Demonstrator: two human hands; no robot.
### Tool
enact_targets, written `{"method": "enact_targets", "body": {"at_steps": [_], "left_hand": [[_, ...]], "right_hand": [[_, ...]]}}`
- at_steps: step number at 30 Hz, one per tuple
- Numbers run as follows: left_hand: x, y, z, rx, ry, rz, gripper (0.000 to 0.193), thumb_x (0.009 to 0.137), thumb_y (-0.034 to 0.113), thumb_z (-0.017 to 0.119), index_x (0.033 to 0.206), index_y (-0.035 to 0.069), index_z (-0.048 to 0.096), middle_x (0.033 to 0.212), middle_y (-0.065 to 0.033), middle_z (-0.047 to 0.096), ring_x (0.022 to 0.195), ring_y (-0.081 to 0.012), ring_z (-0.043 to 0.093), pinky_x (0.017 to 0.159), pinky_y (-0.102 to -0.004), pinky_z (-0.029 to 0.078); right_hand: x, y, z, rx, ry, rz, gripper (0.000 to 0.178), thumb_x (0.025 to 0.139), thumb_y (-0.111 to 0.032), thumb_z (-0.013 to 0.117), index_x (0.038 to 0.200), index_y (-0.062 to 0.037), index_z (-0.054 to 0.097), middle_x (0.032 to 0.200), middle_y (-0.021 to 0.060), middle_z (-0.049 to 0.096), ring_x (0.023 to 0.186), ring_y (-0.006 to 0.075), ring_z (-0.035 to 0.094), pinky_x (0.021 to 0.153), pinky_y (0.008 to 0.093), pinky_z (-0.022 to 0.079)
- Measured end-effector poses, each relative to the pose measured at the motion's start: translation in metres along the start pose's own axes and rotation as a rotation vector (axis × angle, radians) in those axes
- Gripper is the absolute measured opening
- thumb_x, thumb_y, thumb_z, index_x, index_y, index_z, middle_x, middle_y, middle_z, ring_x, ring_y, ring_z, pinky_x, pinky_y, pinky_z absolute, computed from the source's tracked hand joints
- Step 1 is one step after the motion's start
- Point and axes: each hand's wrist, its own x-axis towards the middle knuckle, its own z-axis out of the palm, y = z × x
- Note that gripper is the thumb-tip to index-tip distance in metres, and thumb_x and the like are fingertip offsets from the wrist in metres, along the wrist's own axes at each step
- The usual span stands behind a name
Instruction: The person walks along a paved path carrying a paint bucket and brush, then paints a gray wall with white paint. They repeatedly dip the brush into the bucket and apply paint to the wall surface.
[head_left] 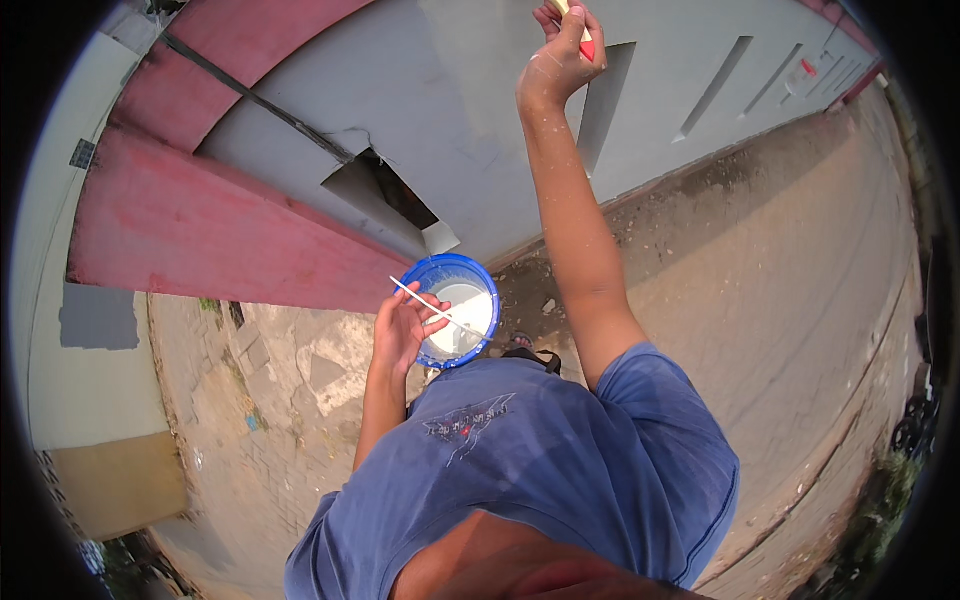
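My right hand (565,55) is raised at the top edge, closed around a paintbrush (587,48) with a red and cream handle; its far end is cut off by the frame. White specks dot that hand and forearm. My left hand (402,325) is at the left rim of a blue bucket (494,318), its fingers curled around a thin white rod (455,320) that slants across the bucket's mouth. Whether the rod is the bucket's handle or a loose stick, I cannot tell. White paint (468,300) lies inside the bucket, with splashes up its inner wall.
A pale grey-white wall (480,120) with narrow slanted slots (715,88) stands ahead. A pink ledge (220,230) juts out on the left, near a dark square opening (395,190). Paved and dusty ground (780,300) stretches below and to the right.
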Motion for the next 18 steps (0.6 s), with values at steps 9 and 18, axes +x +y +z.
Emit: {"method": "enact_targets", "body": {"at_steps": [9,18], "left_hand": [[0.004,-0.002,-0.001,-0.011,-0.019,-0.035,0.044,0.098,0.042,0.05,0.126,0.007,0.046,0.1,-0.0182,0.062,0.108,-0.0387,0.065,0.085,-0.0446,0.06],[0.002,-0.002,-0.004,-0.005,-0.034,-0.013,0.043,0.099,0.041,0.049,0.126,0.008,0.047,0.1,-0.0177,0.063,0.108,-0.0383,0.065,0.083,-0.0428,0.06]], "right_hand": [[-0.009,-0.033,-0.019,0.086,0.075,0.025,0.025,0.1,-0.014,0.056,0.106,0.0094,0.063,0.098,0.017,0.067,0.081,0.0235,0.069,0.08,0.0373,0.06],[-0.018,0.021,-0.002,0.092,0.001,0.031,0.028,0.101,-0.014,0.054,0.117,0.01,0.054,0.101,0.0201,0.068,0.091,0.0274,0.07,0.086,0.0371,0.057]]}}
